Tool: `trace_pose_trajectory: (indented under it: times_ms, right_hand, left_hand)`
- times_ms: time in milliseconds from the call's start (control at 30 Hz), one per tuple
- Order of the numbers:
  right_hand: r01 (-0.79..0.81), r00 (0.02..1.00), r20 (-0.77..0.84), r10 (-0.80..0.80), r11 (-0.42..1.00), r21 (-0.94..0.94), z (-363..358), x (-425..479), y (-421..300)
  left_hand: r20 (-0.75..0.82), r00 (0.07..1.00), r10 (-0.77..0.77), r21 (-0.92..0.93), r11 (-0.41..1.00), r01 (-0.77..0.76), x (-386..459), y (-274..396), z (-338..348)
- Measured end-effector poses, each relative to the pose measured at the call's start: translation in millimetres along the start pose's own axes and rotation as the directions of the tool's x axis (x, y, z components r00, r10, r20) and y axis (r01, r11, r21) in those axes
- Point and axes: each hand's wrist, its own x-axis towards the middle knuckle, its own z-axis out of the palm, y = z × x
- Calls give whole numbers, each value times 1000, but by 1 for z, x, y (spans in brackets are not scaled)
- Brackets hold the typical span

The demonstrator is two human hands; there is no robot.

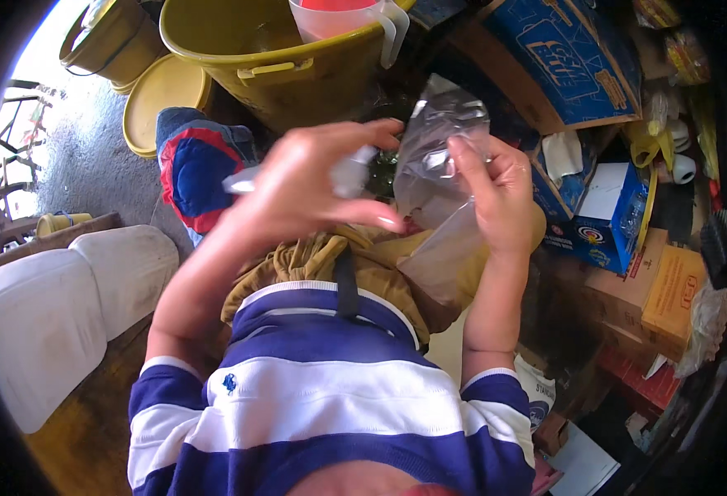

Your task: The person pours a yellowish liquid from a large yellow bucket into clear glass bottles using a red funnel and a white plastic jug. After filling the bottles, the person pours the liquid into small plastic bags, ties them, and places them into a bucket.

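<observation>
My right hand [500, 186] pinches a clear plastic bag [425, 167] between its thumb and fingers. The bag hangs loosely over my lap, its upper part rising above the hand. My left hand [314, 180], blurred, is left of the bag, its thumb and forefinger spread apart toward it. Behind that hand a blurred white thing [351, 173] shows on both sides; whether the hand holds it cannot be told. Just beyond stands a large yellow bucket [314, 87], with a whitish plastic jug [332, 22] with a handle at its rim.
A blue and red cloth [205, 167] lies left of my hands. Farther left are a round yellow lid [165, 102], another yellow bucket [115, 43] and white containers [41, 316]. Blue cartons [562, 62] and brown cardboard boxes [630, 273] are stacked on the right.
</observation>
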Motion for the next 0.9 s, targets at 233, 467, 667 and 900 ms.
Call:
trace_pose_trajectory:
  times_ms: [233, 467, 667, 900]
  right_hand:
    - [42, 995, -66, -74, 918, -395, -16, 34, 4]
    - [43, 997, -59, -53, 987, -154, 26, -11, 14]
    - [-68, 984, 169, 52, 993, 93, 54, -3, 50]
    - [-11, 955, -280, -96, 933, -360, 0, 16, 69]
  left_hand:
    - [246, 939, -239, -338, 887, 314, 13, -25, 14]
    - [142, 880, -452, -630, 645, 433, -7, -43, 20]
    - [-22, 919, -393, -487, 807, 333, -16, -44, 22]
    - [-200, 980, -13, 64, 998, 26, -29, -60, -14]
